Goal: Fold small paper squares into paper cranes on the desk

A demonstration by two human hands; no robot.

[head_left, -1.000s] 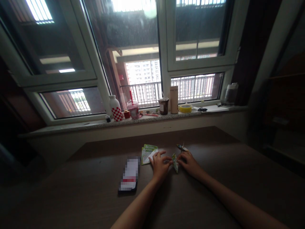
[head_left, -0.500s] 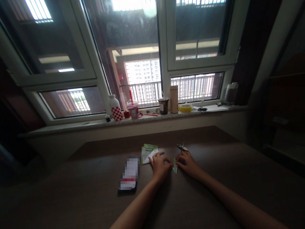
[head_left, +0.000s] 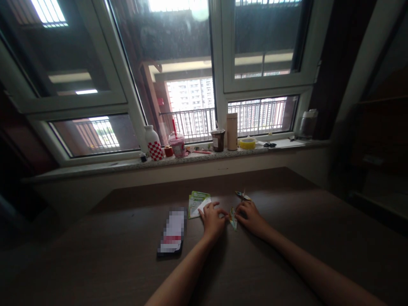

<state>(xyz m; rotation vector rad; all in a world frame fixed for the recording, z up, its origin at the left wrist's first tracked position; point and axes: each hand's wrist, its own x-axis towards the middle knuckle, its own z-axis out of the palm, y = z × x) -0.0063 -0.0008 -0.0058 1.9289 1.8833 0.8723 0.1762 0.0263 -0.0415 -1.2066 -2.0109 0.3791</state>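
folded paper [head_left: 233,220]: angle changed slightly | left hand's fingers [head_left: 222,211]: shifted slightly | head view: tipped slightly down

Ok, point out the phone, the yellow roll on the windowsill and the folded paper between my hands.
Phone [head_left: 172,232]: head view, middle of its screen.
Yellow roll [head_left: 247,145]: head view, front outer side.
Folded paper [head_left: 233,221]: head view, its middle.

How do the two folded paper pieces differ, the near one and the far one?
The near folded paper is between the left hand and right hand; the far folded paper is beyond the right hand. The near one's narrow tip points toward the person; the far one lies crosswise, a thin point sticking up. Both look multicoloured.
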